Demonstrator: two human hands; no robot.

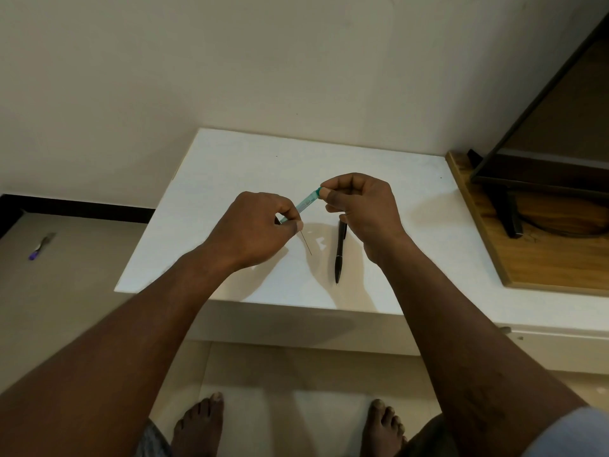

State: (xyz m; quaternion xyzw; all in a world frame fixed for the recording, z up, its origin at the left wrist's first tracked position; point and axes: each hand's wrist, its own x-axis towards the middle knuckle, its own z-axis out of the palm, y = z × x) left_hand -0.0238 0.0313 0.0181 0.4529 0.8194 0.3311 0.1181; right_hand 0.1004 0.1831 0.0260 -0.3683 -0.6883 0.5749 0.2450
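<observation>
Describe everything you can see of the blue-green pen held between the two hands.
The pen has a see-through, pale blue-green barrel, plastic by its look, with small print and a darker green end. It slants over the white table. The left hand pinches its lower end, the right hand its green upper end. A thin dark rod, probably the refill, pokes out below the left hand.

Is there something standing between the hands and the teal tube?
Nothing visible does. The left hand pinches the teal tube at its lower end and the right hand pinches its upper end. The black pen lies on the white table, apart from the tube.
</observation>
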